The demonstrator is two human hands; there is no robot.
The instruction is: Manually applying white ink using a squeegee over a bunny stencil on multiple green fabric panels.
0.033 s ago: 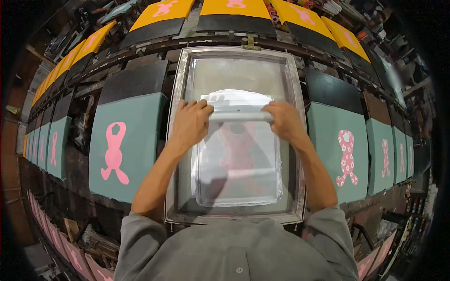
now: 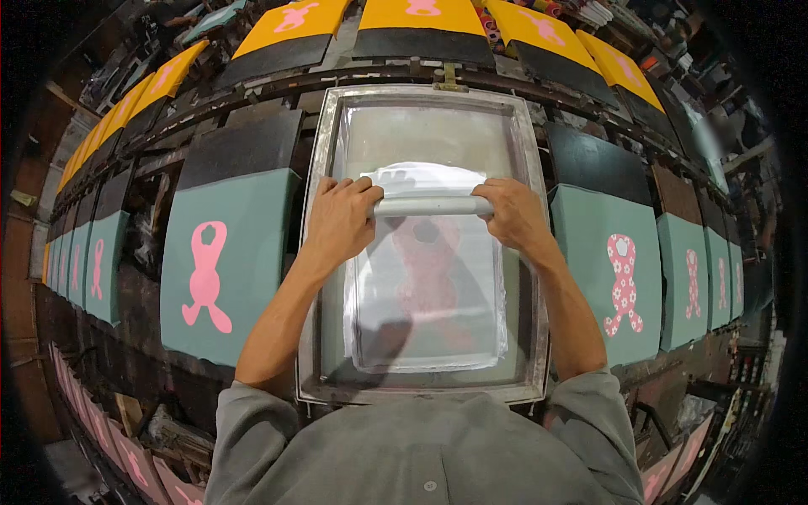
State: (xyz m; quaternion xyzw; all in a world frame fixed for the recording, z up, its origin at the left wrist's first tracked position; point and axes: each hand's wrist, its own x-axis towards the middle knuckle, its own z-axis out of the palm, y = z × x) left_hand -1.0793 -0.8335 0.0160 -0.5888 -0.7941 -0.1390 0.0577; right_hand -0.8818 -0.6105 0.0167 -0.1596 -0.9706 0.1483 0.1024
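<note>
My left hand (image 2: pixel 343 217) and my right hand (image 2: pixel 509 215) both grip a pale squeegee bar (image 2: pixel 427 204) at its two ends, near the upper edge of a patch of white ink (image 2: pixel 433 337). The bar lies across a metal-framed printing screen (image 2: pixel 530 328) in front of me. A pink, bear- or rabbit-like shape shows faintly through the screen under the ink, below the bar. The bar's bottom edge is hard to make out.
Sage fabric panels on boards flank the screen, with pink figures on the left (image 2: pixel 252 295) and floral ones on the right (image 2: pixel 576 278). Yellow printed panels (image 2: pixel 261 50) line the back. A metal rail runs behind the screen. Pink panels (image 2: pixel 147 475) show at lower left and right.
</note>
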